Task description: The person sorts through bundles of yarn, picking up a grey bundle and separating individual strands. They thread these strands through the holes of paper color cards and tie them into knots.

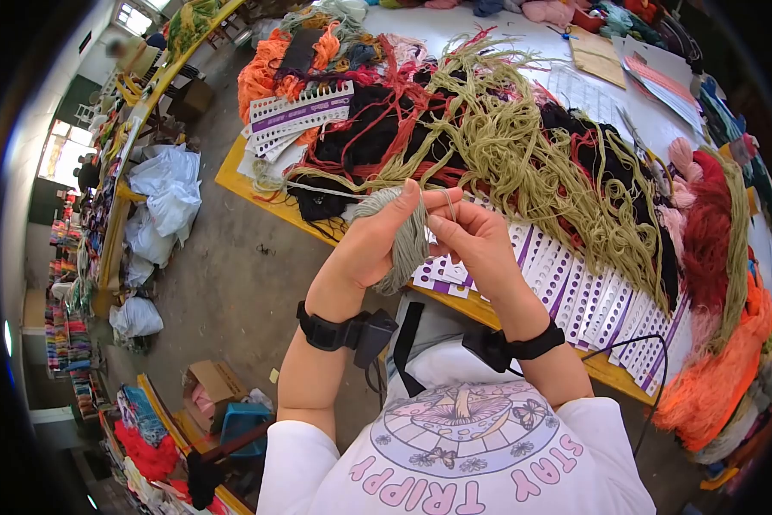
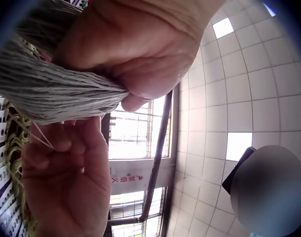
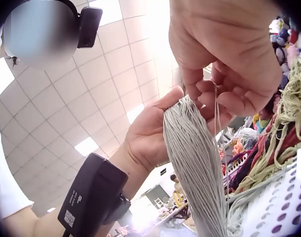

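A bundle of pale grey thread (image 1: pixel 412 249) hangs from the left hand (image 1: pixel 360 249), whose fingers curl round its upper part while the thumb points up. Beside it the right hand (image 1: pixel 476 240) pinches a thin loop of the same thread between thumb and fingers. In the right wrist view the grey bundle (image 3: pixel 192 153) drapes down over the left palm (image 3: pixel 148 133), and thin strands run down from the right hand's fingers (image 3: pixel 229 94). The left wrist view shows the bundle (image 2: pixel 66 94) close up, with the right hand (image 2: pixel 71 173) under it.
Olive yarn (image 1: pixel 523 154) lies tangled over red and black yarn on the table. White punched cards (image 1: pixel 566 275) line its near edge, and more cards (image 1: pixel 300 112) lie at the left. Scissors (image 1: pixel 635 133) and orange yarn (image 1: pixel 729 360) are at the right.
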Tool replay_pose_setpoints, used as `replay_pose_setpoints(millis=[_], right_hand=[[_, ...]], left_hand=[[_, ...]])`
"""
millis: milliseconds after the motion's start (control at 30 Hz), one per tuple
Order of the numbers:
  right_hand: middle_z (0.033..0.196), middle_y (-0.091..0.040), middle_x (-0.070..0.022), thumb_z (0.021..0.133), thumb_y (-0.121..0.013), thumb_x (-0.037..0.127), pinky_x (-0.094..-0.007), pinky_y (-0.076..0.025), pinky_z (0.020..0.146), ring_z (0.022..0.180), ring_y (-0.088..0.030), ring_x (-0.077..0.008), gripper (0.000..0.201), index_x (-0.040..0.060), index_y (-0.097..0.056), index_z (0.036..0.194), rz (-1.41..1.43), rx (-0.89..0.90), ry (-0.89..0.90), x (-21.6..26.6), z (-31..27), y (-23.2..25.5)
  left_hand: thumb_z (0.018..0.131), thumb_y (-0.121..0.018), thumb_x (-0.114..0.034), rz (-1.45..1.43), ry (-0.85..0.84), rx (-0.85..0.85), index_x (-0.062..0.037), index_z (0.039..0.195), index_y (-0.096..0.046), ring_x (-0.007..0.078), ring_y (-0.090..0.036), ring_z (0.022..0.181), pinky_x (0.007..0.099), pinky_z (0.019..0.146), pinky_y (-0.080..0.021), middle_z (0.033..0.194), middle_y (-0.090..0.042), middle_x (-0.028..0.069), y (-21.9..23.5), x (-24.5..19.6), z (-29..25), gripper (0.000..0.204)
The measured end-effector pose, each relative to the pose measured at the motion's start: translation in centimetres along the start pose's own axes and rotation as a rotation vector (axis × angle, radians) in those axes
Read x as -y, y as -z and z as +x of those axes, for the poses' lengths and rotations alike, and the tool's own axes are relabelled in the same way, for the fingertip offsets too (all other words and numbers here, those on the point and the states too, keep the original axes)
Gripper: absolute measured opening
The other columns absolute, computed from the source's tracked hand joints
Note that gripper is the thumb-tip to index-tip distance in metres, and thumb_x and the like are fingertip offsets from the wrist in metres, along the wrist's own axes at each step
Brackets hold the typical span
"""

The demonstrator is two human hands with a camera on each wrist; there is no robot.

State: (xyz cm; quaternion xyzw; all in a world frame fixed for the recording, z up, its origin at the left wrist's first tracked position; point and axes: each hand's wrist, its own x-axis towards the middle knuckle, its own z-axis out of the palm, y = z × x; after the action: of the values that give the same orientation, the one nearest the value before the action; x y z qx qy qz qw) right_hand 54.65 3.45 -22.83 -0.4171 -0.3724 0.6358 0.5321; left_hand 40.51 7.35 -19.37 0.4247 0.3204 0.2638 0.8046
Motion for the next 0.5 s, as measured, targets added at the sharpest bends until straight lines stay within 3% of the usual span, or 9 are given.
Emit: replay_pose_setpoints(millis=[100, 200, 300, 400, 500], right_hand=[[0.067, -0.055, 0.0024, 0.081, -0.059, 0.016, -0.0162, -0.042, 0.051, 0.055, -0.047, -0.0018, 0.014, 0.0027, -0.06, 0.082, 0.209, 0.0, -0.036, -0.2, 0.2, 0.5], [0.064, -0.053, 0.0037, 0.081, -0.06, 0.019, -0.0157, -0.036, 0.047, 0.049, -0.044, -0.0031, 0.014, 0.0057, -0.06, 0.083, 0.186, -0.052, -0.031, -0.7, 0.6, 1.1], [0.066, -0.054, 0.0035, 0.081, -0.06, 0.02, -0.0162, -0.038, 0.048, 0.052, -0.048, -0.0041, 0.015, 0.0054, -0.061, 0.083, -0.02, -0.042, -0.047, -0.3, 0.5, 0.6], [0.066, -0.055, 0.0034, 0.081, -0.059, 0.02, -0.0162, -0.037, 0.047, 0.056, -0.052, -0.0049, 0.016, 0.0048, -0.061, 0.084, -0.028, 0.002, 0.023, -0.7, 0.4, -0.4], [0.065, -0.055, 0.003, 0.08, -0.061, 0.019, -0.0168, -0.039, 0.046, 0.056, -0.052, -0.0043, 0.015, 0.0044, -0.062, 0.085, 0.075, -0.062, 0.019, -0.8, 0.6, -0.5]], left_hand=[[0.09, -0.03, -0.048, -0.005, -0.023, -0.093, 0.0055, 0.119, -0.043, 0.0182, -0.052, 0.102, 0.0333, 0.081, -0.047, 0.115, -0.051, 0.0134, -0.2, -0.5, -0.1, 0.062], [0.091, -0.031, -0.046, -0.085, 0.013, -0.16, 0.0055, 0.116, -0.045, 0.0183, -0.051, 0.104, 0.0353, 0.08, -0.048, 0.119, -0.049, 0.0142, 1.0, -0.4, -0.3, 0.059], [0.091, -0.03, -0.044, -0.112, 0.014, -0.105, 0.0051, 0.116, -0.046, 0.0178, -0.052, 0.102, 0.0349, 0.08, -0.048, 0.119, -0.049, 0.0137, 1.1, -0.2, -0.2, 0.057], [0.092, -0.03, -0.043, -0.107, 0.021, -0.05, 0.0041, 0.115, -0.047, 0.0182, -0.053, 0.1, 0.0342, 0.08, -0.048, 0.118, -0.05, 0.0126, 1.0, 0.1, 0.1, 0.055], [0.092, -0.03, -0.043, -0.092, -0.009, -0.082, 0.0038, 0.116, -0.047, 0.0189, -0.054, 0.099, 0.0336, 0.081, -0.047, 0.118, -0.05, 0.0121, 0.9, 0.0, 0.1, 0.056]])
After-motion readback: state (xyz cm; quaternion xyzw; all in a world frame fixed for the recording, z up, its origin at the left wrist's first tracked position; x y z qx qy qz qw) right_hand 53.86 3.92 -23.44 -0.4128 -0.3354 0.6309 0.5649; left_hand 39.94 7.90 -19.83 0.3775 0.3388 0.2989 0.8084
